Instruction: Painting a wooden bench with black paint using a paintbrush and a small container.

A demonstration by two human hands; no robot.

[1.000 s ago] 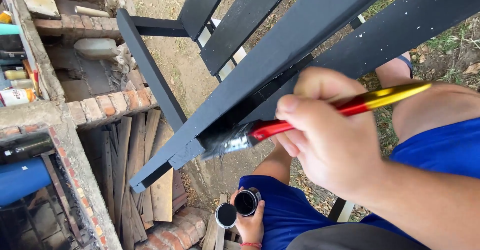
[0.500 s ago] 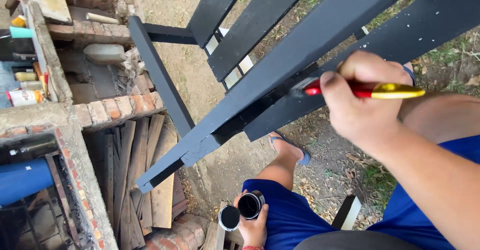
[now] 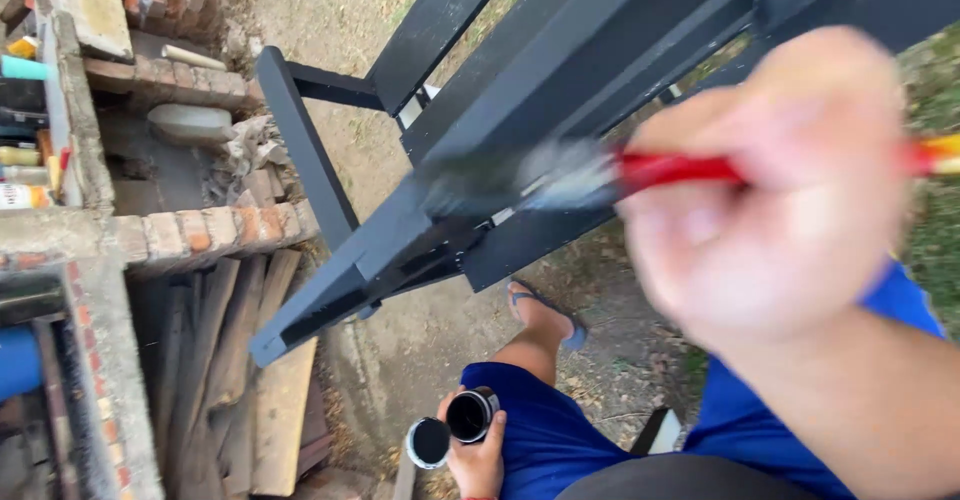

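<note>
The right hand (image 3: 790, 190) is closed around a red-handled brush (image 3: 560, 175), bristles at nine o'clock on the black frame (image 3: 400, 250). At six o'clock, the left hand (image 3: 478, 455) grips an open paint tin (image 3: 470, 415); tilting it could spill paint.

The paintbrush (image 3: 600, 173) lies nearly level across the upper middle of the view, blurred by motion. Its handle is red near the metal ferrule and turns yellow at the far right end; the dark, paint-laden bristles point left and rest on the black frame (image 3: 520, 100). The frame is made of long flat bars, painted black, slanting from lower left to upper right, with a crossbar at its left end. The small round tin (image 3: 470, 415) sits low in the view, open, with black paint inside; its round lid (image 3: 428, 442), black too, is just beside it on the left
</note>
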